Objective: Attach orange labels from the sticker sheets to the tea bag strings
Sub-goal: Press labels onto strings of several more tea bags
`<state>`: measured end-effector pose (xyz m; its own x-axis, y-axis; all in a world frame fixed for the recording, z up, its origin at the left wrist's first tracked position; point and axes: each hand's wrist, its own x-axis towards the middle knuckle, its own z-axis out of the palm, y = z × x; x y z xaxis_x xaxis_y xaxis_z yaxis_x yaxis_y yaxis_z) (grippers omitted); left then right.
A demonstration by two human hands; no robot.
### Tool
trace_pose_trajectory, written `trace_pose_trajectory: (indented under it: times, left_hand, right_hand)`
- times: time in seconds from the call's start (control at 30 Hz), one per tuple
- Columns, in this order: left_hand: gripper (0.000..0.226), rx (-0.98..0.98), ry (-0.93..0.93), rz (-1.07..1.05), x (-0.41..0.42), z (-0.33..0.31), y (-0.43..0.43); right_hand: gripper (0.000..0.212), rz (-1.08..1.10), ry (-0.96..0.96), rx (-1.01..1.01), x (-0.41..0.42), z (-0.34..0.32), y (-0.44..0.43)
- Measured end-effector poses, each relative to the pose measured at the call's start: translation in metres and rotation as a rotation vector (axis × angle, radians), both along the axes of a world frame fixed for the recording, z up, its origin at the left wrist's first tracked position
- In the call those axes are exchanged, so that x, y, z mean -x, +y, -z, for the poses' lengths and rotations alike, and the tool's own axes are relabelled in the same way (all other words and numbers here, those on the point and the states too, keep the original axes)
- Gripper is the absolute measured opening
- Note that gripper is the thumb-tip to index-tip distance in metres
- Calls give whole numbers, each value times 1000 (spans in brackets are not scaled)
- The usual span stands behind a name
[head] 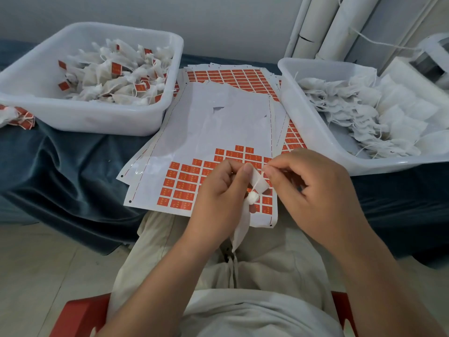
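Status: work in progress, roughly midway as far as the stock in view shows. My left hand [218, 190] is curled, with its thumb pinching one label [258, 181] whose white back faces me. The tea bag [240, 227] hangs below that hand over my lap. My right hand [313, 190] is curled too, its fingertips pinching the upper end of the string [258, 184], which runs across the label's back. I cannot tell whether they also touch the label's edge. This label is not yet folded shut on the string, so this unit counts as unfinished. Completed: the left bin [97, 127] holds a heap of labelled bags [114, 76], and a small pile of tagged bags [17, 116] lies on the blue cloth [60, 166] just beside it. Outstanding: the right bin [315, 132] holds a large stock of unlabelled bags [364, 105]. Supplies: the top sticker sheet [206, 132] is mostly stripped. The remaining orange labels [184, 183] sit in its near rows, directly under my hands. Fuller sheets [230, 76] lie beneath it. In my judgement, much of the job is left.
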<state>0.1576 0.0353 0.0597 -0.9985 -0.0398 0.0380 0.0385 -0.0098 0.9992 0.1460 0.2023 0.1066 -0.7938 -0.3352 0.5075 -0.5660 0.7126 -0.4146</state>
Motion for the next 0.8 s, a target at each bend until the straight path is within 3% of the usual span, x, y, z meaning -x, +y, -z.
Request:
trace_pose_trajectory:
  times: [0.47,0.67,0.8]
  left_hand:
    - [25,-86,47,70,-1,-2,-5]
    - [50,-131,-60,79,-2,-7,-10]
    - [32,-38,-93,87,1,-7,-11]
  right_hand:
    - [17,25,-243,109,8,6,2]
    - [20,3,-374,146,9,10,0]
    - [20,4,-331,151,10,12,-2]
